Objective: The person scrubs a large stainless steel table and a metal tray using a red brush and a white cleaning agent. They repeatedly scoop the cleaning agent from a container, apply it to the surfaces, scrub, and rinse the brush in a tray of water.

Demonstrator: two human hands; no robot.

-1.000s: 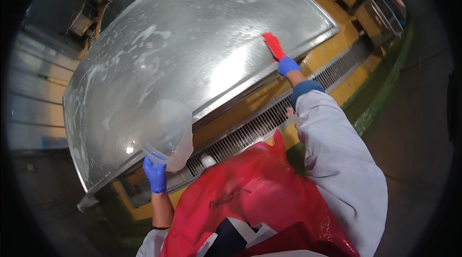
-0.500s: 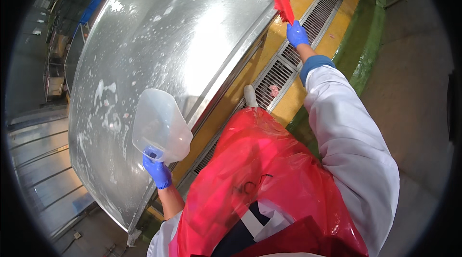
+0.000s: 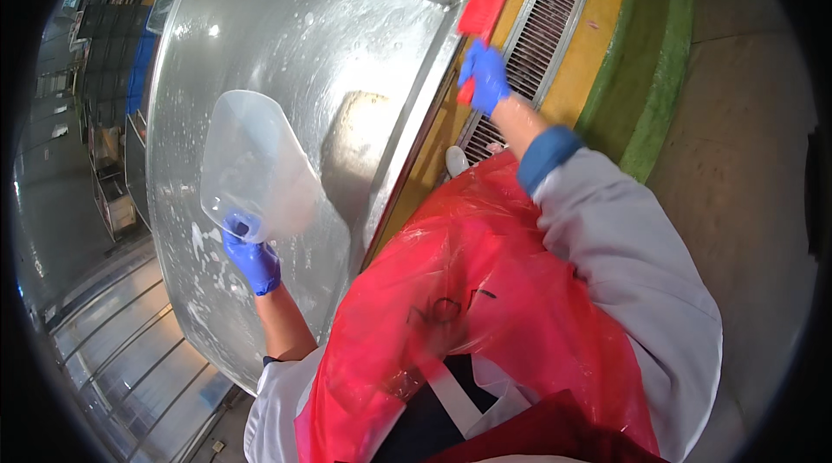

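Observation:
In a blue glove, my left hand (image 3: 253, 264) is closed on the near end of a translucent plastic scoop (image 3: 256, 160), held above the metal table. My right hand (image 3: 487, 77), also gloved in blue, grips the handle of a red scrub brush (image 3: 483, 8) near the table's far right corner. The brush head points away from me, over the table's rim and the yellow floor. Wet streaks and patches of white foam lie on the broad, shiny metal table (image 3: 286, 30), which has a raised rim. The scoop hides part of its surface.
Along the table's right side runs a floor drain grate (image 3: 550, 25) set in yellow floor (image 3: 598, 38). Beyond it is a green raised curb (image 3: 650, 90). A slatted metal surface (image 3: 130, 350) lies at the lower left. My red plastic apron (image 3: 468, 264) hangs close to the table edge.
My right hand has drawn the brush left and nearer to me. The scoop in my left hand has moved left and farther over the table. My view has shifted, showing more of the far rim.

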